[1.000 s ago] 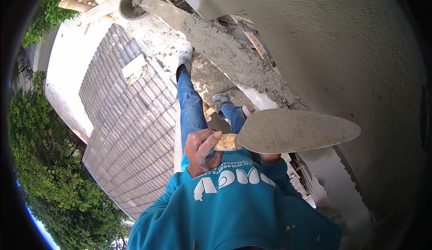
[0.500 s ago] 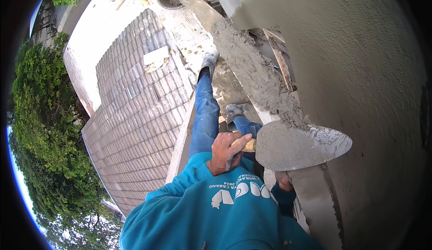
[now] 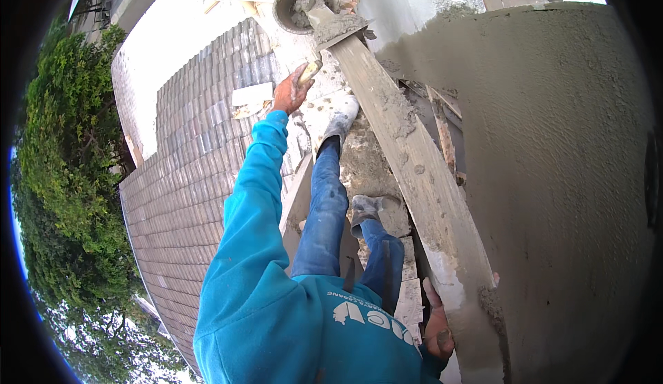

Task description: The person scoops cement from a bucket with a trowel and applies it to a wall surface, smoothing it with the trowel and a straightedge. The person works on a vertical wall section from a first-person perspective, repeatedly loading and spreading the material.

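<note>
In my left hand (image 3: 293,94), closed around its pale handle, is a trowel (image 3: 341,32). Its blade stands tilted at the far end of a long wooden plank (image 3: 414,152), with grey wet mortar (image 3: 316,15) beside it. Thin smears and a few small lumps of mortar cover the plank's upper face. Down by the near end, my right hand (image 3: 438,329) grips the plank's edge; part of that hand is hidden. A round bucket (image 3: 284,12) with mortar inside sits just past the plank's far end.
A freshly plastered grey wall (image 3: 552,177) rises along the right. Left of my legs slopes a tiled roof (image 3: 207,142), with a white flat piece (image 3: 253,94) lying on it. My boots (image 3: 340,118) stand on a narrow rough ledge (image 3: 369,152). Trees (image 3: 65,170) fill the far left.
My left hand has swept the trowel from the plank's near part to its far end by the bucket. Most of the thick mortar has left the plank's middle. My right hand appears lower.
</note>
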Demonstrator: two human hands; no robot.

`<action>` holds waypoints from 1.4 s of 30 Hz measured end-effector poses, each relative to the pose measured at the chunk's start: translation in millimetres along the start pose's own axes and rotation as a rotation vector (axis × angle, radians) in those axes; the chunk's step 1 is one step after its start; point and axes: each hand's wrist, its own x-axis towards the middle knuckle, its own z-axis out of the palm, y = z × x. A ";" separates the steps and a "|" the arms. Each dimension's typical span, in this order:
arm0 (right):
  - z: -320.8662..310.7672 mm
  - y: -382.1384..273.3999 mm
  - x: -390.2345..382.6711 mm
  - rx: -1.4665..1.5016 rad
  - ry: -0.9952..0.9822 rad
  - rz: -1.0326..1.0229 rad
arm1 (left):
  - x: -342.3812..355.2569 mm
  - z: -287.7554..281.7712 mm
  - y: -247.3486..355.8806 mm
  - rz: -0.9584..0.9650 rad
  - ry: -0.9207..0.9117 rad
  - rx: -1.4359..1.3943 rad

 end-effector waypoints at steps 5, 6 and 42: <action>27.7 -12.0 -6.8 0.021 0.045 -0.065 | 148.6 -20.3 -45.6 -0.435 0.017 0.305; 32.5 -16.1 -10.4 0.031 0.040 -0.088 | 152.5 -24.4 -47.1 -0.458 0.038 0.275; -14.8 -46.2 -123.1 0.237 0.750 -0.171 | -104.4 30.5 108.1 -0.735 0.106 -1.709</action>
